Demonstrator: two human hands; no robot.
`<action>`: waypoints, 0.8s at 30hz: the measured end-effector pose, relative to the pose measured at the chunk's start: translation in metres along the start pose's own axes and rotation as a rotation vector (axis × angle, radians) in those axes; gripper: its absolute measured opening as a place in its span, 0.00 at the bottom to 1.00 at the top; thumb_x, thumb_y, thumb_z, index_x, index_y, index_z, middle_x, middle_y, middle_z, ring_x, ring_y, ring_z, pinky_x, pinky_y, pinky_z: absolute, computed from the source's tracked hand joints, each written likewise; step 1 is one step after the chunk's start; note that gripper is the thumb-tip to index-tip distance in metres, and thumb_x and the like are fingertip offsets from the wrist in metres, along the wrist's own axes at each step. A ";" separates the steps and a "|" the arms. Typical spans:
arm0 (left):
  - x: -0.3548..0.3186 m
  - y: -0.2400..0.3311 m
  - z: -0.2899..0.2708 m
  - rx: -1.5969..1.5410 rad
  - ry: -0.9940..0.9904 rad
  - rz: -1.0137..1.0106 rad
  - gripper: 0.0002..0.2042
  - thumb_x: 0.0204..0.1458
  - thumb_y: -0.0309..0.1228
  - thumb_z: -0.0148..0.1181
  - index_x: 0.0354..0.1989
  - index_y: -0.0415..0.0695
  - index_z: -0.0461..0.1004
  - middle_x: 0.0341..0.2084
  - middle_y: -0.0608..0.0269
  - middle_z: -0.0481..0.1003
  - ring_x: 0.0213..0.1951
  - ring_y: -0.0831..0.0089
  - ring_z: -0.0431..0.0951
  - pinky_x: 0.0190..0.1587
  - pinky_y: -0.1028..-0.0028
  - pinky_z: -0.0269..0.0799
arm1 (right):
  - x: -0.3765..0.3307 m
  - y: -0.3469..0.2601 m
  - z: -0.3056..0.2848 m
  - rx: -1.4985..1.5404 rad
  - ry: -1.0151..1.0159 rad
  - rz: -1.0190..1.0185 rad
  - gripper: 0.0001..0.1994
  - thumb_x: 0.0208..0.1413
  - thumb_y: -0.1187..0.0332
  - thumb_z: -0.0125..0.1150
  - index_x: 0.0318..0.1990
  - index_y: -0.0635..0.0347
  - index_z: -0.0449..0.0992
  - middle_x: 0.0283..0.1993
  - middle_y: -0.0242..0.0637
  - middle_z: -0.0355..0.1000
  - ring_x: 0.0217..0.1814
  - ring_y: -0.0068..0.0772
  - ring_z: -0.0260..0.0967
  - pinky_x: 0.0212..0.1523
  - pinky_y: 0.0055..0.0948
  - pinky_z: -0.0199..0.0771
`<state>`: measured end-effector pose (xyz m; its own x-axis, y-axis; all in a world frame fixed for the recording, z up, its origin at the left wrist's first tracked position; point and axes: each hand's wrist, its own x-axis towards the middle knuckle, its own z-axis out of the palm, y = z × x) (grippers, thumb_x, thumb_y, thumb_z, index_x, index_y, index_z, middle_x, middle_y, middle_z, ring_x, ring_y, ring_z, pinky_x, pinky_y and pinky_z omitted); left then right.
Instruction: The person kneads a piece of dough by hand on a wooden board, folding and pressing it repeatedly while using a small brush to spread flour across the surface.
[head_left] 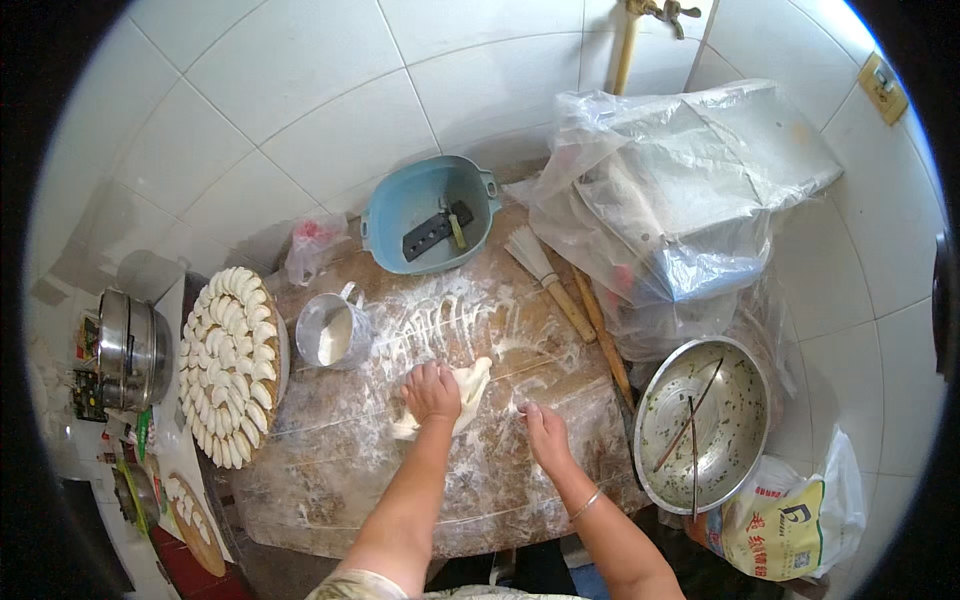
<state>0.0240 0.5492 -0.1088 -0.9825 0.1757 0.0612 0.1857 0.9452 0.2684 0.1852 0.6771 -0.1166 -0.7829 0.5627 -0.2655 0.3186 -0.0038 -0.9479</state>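
Observation:
A lump of white dough point(472, 384) lies on the floured wooden board point(330, 500), and my left hand point(432, 392) is pressed over it, fingers closed on its left part. Part of the dough is hidden under that hand. To the right of the dough, my right hand point(546, 436) is held low over the board, apart from the lump. Its thumb and fingers are pinched together, with a small whitish bit at the tips that is too small to name. A bracelet point(585, 505) circles the right wrist.
Crescent dumplings point(228, 365) cover a round tray at left. A clear jug point(334, 334) of flour and a blue basin point(385, 205) stand behind the dough. Rightward are a whisk brush point(545, 275), a rolling pin point(603, 340), a steel bowl point(655, 400) with chopsticks, and plastic sheeting point(670, 190).

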 end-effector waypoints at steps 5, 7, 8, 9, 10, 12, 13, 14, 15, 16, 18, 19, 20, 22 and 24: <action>0.000 0.006 0.005 -0.194 -0.144 -0.387 0.21 0.61 0.44 0.41 0.41 0.40 0.75 0.44 0.47 0.74 0.49 0.48 0.70 0.52 0.51 0.61 | 0.056 0.027 0.040 0.232 -0.135 0.215 0.19 0.66 0.56 0.44 0.39 0.64 0.76 0.31 0.30 0.71 0.30 0.23 0.66 0.31 0.27 0.66; -0.032 -0.009 0.022 -0.312 -0.110 -0.307 0.20 0.61 0.44 0.42 0.42 0.41 0.75 0.42 0.48 0.74 0.48 0.51 0.71 0.51 0.55 0.63 | 0.075 0.038 0.063 0.283 -0.101 0.202 0.21 0.66 0.55 0.42 0.40 0.64 0.76 0.32 0.30 0.71 0.32 0.24 0.66 0.33 0.28 0.67; -0.037 -0.023 0.018 -0.464 -0.196 -0.395 0.20 0.61 0.45 0.43 0.43 0.41 0.75 0.42 0.49 0.74 0.47 0.54 0.72 0.51 0.57 0.64 | 0.067 0.013 0.067 0.228 -0.151 0.157 0.22 0.66 0.55 0.41 0.41 0.65 0.76 0.34 0.32 0.73 0.34 0.25 0.68 0.36 0.29 0.68; -0.038 -0.033 0.011 -0.628 -0.278 -0.479 0.21 0.61 0.46 0.43 0.43 0.41 0.75 0.42 0.50 0.74 0.47 0.56 0.72 0.51 0.60 0.64 | 0.059 -0.017 0.069 0.175 -0.195 0.105 0.23 0.66 0.54 0.40 0.41 0.65 0.77 0.36 0.34 0.74 0.36 0.27 0.69 0.38 0.30 0.69; -0.040 -0.037 0.003 -0.802 -0.365 -0.555 0.21 0.61 0.46 0.44 0.43 0.41 0.75 0.41 0.51 0.74 0.46 0.59 0.72 0.51 0.62 0.64 | 0.057 -0.022 0.073 0.184 -0.239 0.185 0.23 0.66 0.54 0.40 0.42 0.66 0.77 0.37 0.36 0.75 0.37 0.28 0.70 0.39 0.30 0.69; -0.023 -0.049 -0.003 -1.151 -0.257 -0.461 0.21 0.62 0.46 0.46 0.43 0.38 0.73 0.34 0.60 0.74 0.37 0.67 0.73 0.46 0.67 0.67 | 0.044 -0.026 0.084 0.308 -0.318 0.250 0.25 0.67 0.53 0.39 0.43 0.67 0.77 0.37 0.40 0.76 0.37 0.29 0.72 0.38 0.30 0.71; -0.012 -0.061 0.007 -1.237 -0.162 -0.361 0.21 0.62 0.45 0.46 0.42 0.37 0.73 0.31 0.62 0.73 0.35 0.69 0.73 0.45 0.67 0.68 | 0.037 -0.037 0.091 0.311 -0.340 0.282 0.25 0.67 0.53 0.39 0.42 0.67 0.77 0.37 0.39 0.76 0.37 0.30 0.72 0.38 0.31 0.72; -0.016 -0.025 -0.043 -1.225 -0.320 -0.535 0.19 0.63 0.43 0.45 0.42 0.36 0.72 0.30 0.62 0.73 0.36 0.69 0.72 0.45 0.67 0.67 | 0.029 -0.048 0.092 0.309 -0.345 0.323 0.25 0.68 0.53 0.38 0.42 0.67 0.77 0.36 0.38 0.76 0.36 0.31 0.72 0.37 0.32 0.72; -0.026 -0.040 -0.023 -1.275 -0.527 -0.416 0.21 0.63 0.44 0.45 0.47 0.35 0.72 0.37 0.53 0.74 0.44 0.65 0.73 0.52 0.65 0.65 | 0.024 -0.054 0.096 0.309 -0.348 0.362 0.26 0.68 0.52 0.38 0.42 0.67 0.77 0.36 0.38 0.77 0.36 0.31 0.72 0.37 0.33 0.72; -0.041 -0.050 -0.008 -1.196 -0.444 -0.211 0.22 0.63 0.44 0.46 0.49 0.34 0.71 0.39 0.49 0.74 0.46 0.60 0.73 0.54 0.64 0.64 | 0.016 -0.049 0.113 0.353 -0.171 0.222 0.23 0.67 0.55 0.40 0.41 0.68 0.76 0.34 0.38 0.77 0.35 0.38 0.73 0.36 0.37 0.73; -0.085 -0.049 -0.026 -1.016 -0.307 0.032 0.23 0.63 0.42 0.45 0.52 0.32 0.69 0.43 0.41 0.73 0.49 0.52 0.72 0.56 0.60 0.63 | -0.023 -0.044 0.120 -0.128 -0.070 0.049 0.19 0.65 0.58 0.43 0.44 0.68 0.74 0.39 0.42 0.76 0.39 0.44 0.73 0.41 0.41 0.72; -0.103 -0.041 -0.061 -0.922 -0.241 0.095 0.23 0.63 0.41 0.44 0.54 0.31 0.67 0.46 0.37 0.71 0.51 0.48 0.71 0.58 0.58 0.62 | -0.040 -0.041 0.116 -0.370 -0.016 -0.044 0.18 0.65 0.60 0.44 0.46 0.67 0.73 0.41 0.44 0.76 0.41 0.47 0.72 0.44 0.43 0.71; -0.122 -0.059 -0.066 -0.867 -0.187 0.199 0.24 0.62 0.41 0.45 0.55 0.30 0.65 0.48 0.37 0.70 0.52 0.46 0.70 0.58 0.56 0.61 | -0.067 -0.041 0.118 -0.474 -0.044 -0.219 0.18 0.63 0.61 0.46 0.49 0.66 0.71 0.48 0.47 0.72 0.48 0.49 0.70 0.50 0.44 0.67; -0.164 -0.083 -0.076 -0.845 -0.159 0.416 0.28 0.60 0.43 0.46 0.59 0.30 0.61 0.53 0.35 0.65 0.54 0.41 0.66 0.59 0.51 0.58 | -0.126 -0.013 0.113 -0.612 -0.092 -0.455 0.20 0.61 0.61 0.48 0.56 0.64 0.66 0.60 0.48 0.64 0.61 0.50 0.61 0.62 0.47 0.56; -0.192 -0.098 -0.075 -0.830 -0.188 0.553 0.34 0.57 0.49 0.48 0.62 0.31 0.57 0.57 0.33 0.61 0.57 0.38 0.62 0.61 0.46 0.53 | -0.156 0.019 0.104 -0.667 -0.144 -0.546 0.24 0.59 0.60 0.49 0.60 0.63 0.62 0.66 0.47 0.58 0.68 0.50 0.54 0.67 0.51 0.47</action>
<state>0.1953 0.4025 -0.0750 -0.7289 0.6388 0.2465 0.4939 0.2412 0.8354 0.2582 0.5034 -0.1113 -0.9629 0.2346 0.1332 0.0904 0.7456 -0.6602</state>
